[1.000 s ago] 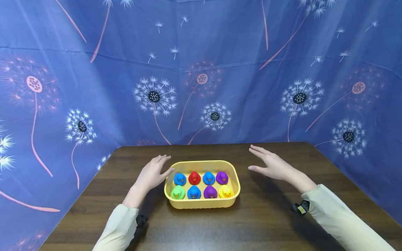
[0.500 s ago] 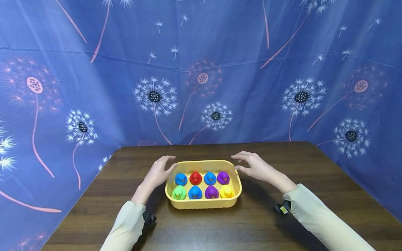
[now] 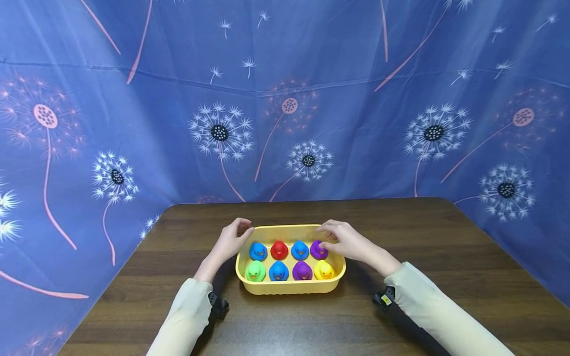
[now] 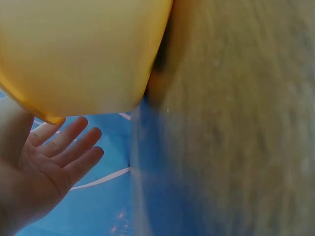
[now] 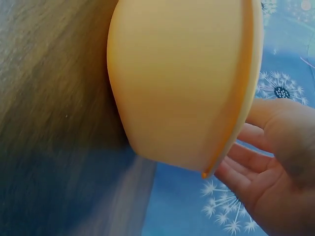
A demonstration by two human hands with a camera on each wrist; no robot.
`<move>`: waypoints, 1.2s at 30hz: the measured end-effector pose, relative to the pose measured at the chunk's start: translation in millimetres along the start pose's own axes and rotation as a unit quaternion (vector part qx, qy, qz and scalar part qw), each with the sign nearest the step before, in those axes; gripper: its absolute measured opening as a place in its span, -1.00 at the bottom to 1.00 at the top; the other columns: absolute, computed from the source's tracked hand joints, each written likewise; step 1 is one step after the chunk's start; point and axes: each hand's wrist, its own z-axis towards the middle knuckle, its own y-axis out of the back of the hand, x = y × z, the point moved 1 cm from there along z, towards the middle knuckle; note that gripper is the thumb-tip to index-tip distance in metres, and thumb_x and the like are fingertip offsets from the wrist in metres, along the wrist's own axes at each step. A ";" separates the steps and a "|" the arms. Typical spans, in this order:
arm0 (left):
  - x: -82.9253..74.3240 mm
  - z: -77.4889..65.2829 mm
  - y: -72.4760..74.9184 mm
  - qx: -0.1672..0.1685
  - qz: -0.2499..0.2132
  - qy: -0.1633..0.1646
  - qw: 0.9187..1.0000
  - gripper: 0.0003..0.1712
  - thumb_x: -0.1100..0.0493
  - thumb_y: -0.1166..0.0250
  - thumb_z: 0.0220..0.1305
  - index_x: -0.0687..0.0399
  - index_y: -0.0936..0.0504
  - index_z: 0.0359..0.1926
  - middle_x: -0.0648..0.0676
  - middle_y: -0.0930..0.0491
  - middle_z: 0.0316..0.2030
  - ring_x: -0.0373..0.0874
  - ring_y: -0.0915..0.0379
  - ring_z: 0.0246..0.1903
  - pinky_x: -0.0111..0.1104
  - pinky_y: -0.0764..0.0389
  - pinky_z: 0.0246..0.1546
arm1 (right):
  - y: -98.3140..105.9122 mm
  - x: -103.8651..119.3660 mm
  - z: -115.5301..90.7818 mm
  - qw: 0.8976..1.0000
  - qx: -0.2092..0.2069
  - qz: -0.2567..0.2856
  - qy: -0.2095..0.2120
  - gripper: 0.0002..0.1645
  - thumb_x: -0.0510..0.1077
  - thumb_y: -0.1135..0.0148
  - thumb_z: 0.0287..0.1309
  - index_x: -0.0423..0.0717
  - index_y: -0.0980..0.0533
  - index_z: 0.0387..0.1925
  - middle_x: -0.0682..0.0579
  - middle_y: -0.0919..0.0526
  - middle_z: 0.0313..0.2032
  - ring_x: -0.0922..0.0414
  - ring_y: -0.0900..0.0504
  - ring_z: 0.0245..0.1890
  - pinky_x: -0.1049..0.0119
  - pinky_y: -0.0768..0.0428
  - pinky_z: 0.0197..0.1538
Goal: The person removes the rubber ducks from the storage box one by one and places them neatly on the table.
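Observation:
A yellow plastic tub (image 3: 291, 288) with rounded corners stands on the wooden table, holding several rubber ducks in two rows. The back row shows a blue duck (image 3: 258, 251), a red duck (image 3: 279, 250), another blue duck (image 3: 300, 250) and a purple duck (image 3: 317, 250). In front sit a green duck (image 3: 256, 271), a blue one, a purple one and a yellow duck (image 3: 324, 270). My left hand (image 3: 232, 239) is at the tub's back left corner, fingers loosely bent. My right hand (image 3: 349, 241) reaches over the right rim, its thumb partly covering the back purple duck; contact is unclear.
The brown wooden table (image 3: 267, 329) extends around the tub. A blue cloth with dandelion prints (image 3: 347, 99) hangs behind and beside it. Each wrist carries a small black camera, such as the right one (image 3: 384, 298).
My right hand has moved left from beside the tub to above its right end. The left hand has shifted slightly right. The ducks keep their places in the tub.

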 end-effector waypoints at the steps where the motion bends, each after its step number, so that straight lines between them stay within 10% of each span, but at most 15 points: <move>1: 0.5 0.5 -1.1 0.000 -0.004 0.001 1.000 -0.62 0.11 -0.16 0.32 0.26 -0.47 0.05 0.22 -0.59 -0.06 0.08 -0.54 -0.08 -0.12 -0.52 -0.03 | -1.0 0.5 0.7 1.000 0.004 0.002 -0.001 -0.60 -0.25 -0.34 0.01 -0.34 -0.55 -0.08 -0.20 -0.62 -0.15 -0.05 -0.64 -0.24 0.18 -0.62 -0.17; 20: 0.8 7.8 -11.5 -0.020 -0.043 0.035 0.998 -0.81 0.14 -0.27 0.21 0.17 -0.63 -0.23 0.13 -0.68 -0.30 0.03 -0.58 -0.18 -0.11 -0.52 -0.06 | -14.9 13.7 13.3 0.991 0.081 -0.038 -0.100 -0.51 -0.26 -0.44 -0.11 -0.37 -0.56 -0.08 -0.20 -0.66 -0.15 -0.07 -0.62 -0.17 0.15 -0.60 -0.07; 36: 9.6 10.4 -13.8 -0.017 -0.102 0.073 0.992 -0.82 0.15 -0.29 0.20 0.16 -0.64 -0.24 0.10 -0.67 -0.35 -0.16 -0.49 -0.32 -0.39 -0.42 -0.26 | -22.2 13.3 16.9 0.986 0.096 -0.100 -0.092 -0.57 -0.30 -0.48 -0.21 -0.31 -0.57 -0.20 -0.14 -0.65 -0.27 0.01 -0.58 -0.28 0.15 -0.59 -0.10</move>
